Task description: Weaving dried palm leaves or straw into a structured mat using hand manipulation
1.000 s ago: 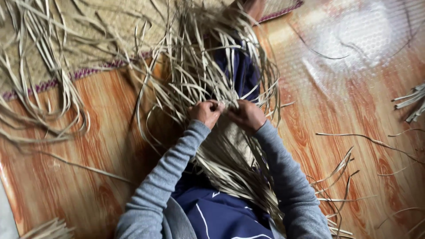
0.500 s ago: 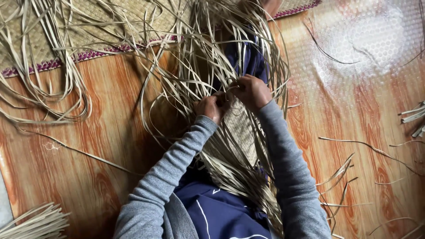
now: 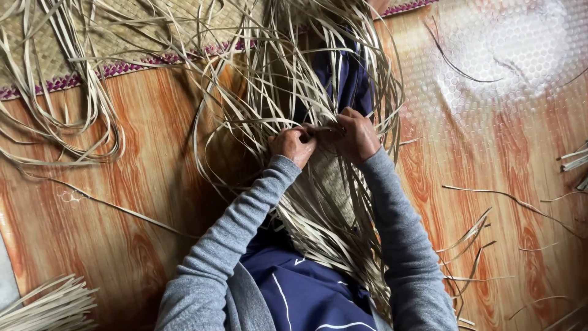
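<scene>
A partly woven panel of pale straw strips lies over my lap, with many long loose strips fanning out past it over my dark blue trousers. My left hand and my right hand are side by side at the panel's far edge. Both have fingers pinched on thin strips there. Grey sleeves cover both forearms.
A woven mat with a purple border lies at the top left on the orange wood-pattern floor. A bundle of straight strips sits at the bottom left. Loose strips scatter at the right, more strips at the right edge.
Both hands have shifted slightly up and to the right along the woven edge, still working the strips. The view has tilted a little, so the mat appears lower.
</scene>
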